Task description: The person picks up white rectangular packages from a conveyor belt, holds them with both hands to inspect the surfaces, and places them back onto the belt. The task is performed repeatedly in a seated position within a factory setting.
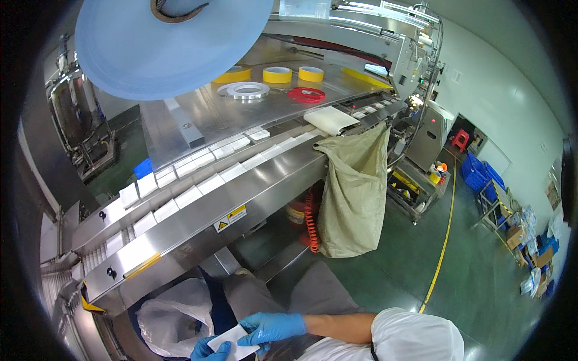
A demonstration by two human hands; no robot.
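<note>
Blue-gloved, our L hand [208,352] and R hand [271,328] both pinch one white pkt [232,343], approx. 7 o'clock in view. Clear plastic bag [155,319] sits nearby, 10 o'clock from our pkt. We've rows of white pcs [212,183] on the steel conveyor [289,177] at 9, khaki sack [354,198] at 3-4, tape rolls [277,77] on the metal desk [232,125] at 12.

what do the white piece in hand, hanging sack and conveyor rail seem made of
White piece: perhaps paper or film, its flat face smooth and matte. Sack: probably fabric, dull, with soft folds. Conveyor rail: likely steel, silvery with bright reflections.
</note>
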